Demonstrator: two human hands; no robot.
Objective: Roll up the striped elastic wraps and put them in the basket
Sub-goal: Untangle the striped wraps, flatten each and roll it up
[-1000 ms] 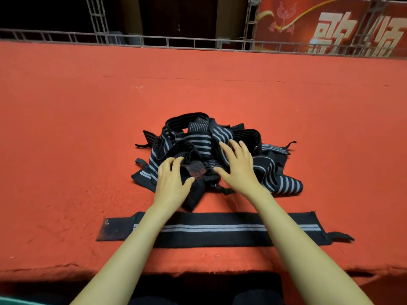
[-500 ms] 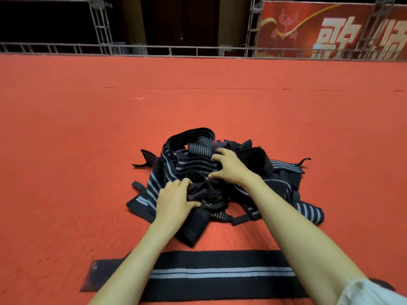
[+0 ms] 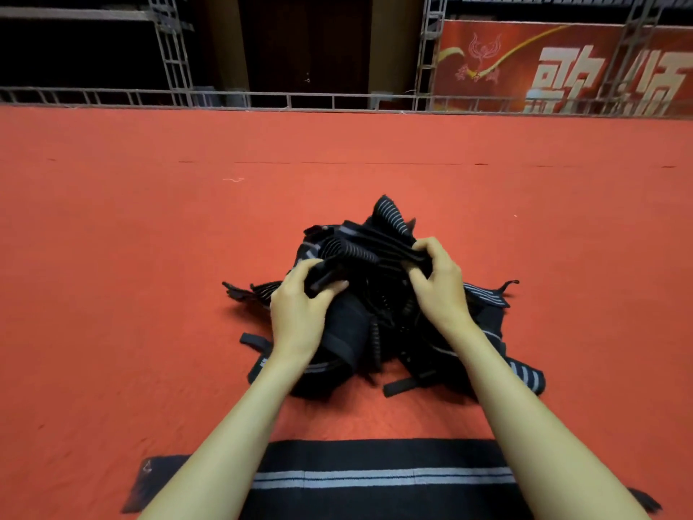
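Bench (image 3: 112, 294): red felt covering, wide, seam line running across far side. On it, centre: tangled pile of striped elastic wraps (image 3: 337, 373). Near edge: single wrap (image 3: 375, 478) laid flat, lengthwise left-right, apart from pile. Far left: small pale thread (image 3: 233, 179).

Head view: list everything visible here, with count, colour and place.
pile of wraps: tangled, count unclear, black with grey stripes, centre of carpet
flat wrap: one, black with grey stripes, laid straight at the near edge, under the forearms
carpet: one, red, covers the surface
railing: one, grey metal, along the far edge
banner: one, red with pale characters, upper right
left hand: one, grips the pile's left side
right hand: one, grips the pile's right side
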